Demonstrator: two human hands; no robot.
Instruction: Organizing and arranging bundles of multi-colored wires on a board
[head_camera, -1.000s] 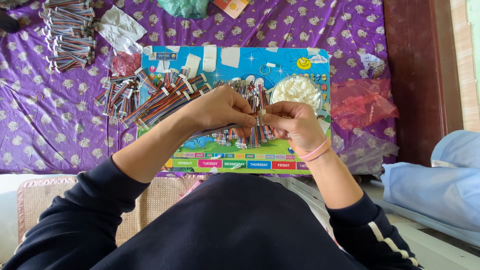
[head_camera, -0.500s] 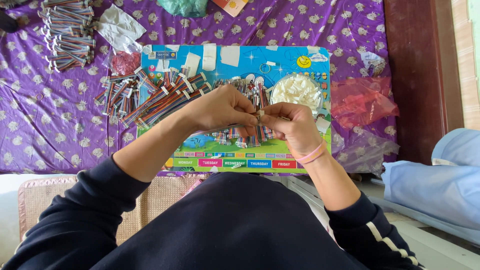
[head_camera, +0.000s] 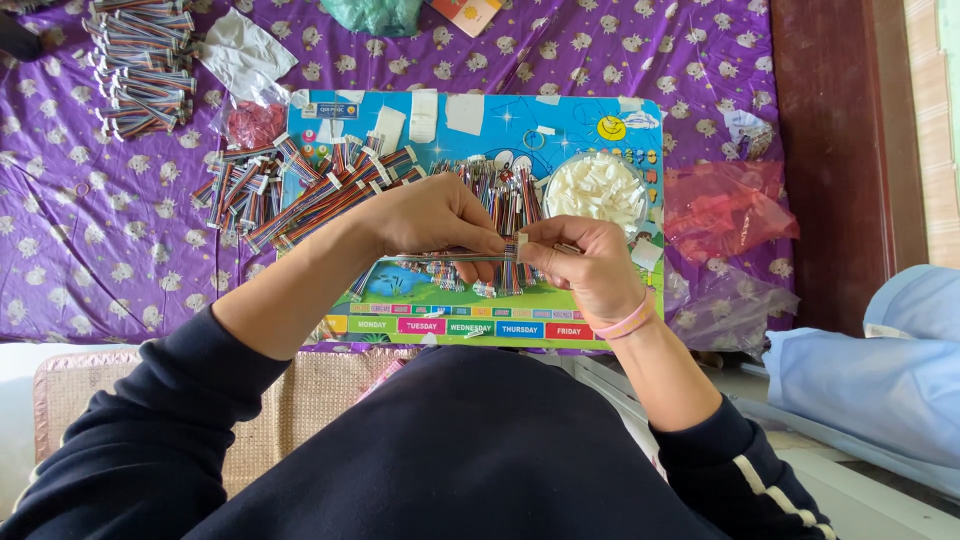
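Multicoloured ribbon cable (head_camera: 455, 257) pinched between left hand (head_camera: 435, 215) and right hand (head_camera: 580, 262), both closed; white connector bowl (head_camera: 598, 187) beyond right hand.

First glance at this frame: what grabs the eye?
Dead centre, the left hand and right hand pinch a multicoloured ribbon cable between them over a bright blue board. Behind them are heaps of similar cables and a bowl of white connectors, all on a purple patterned cloth.

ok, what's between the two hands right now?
In the head view, a multicoloured ribbon cable spans the gap, pinched by left hand and right hand, above the colourful board.
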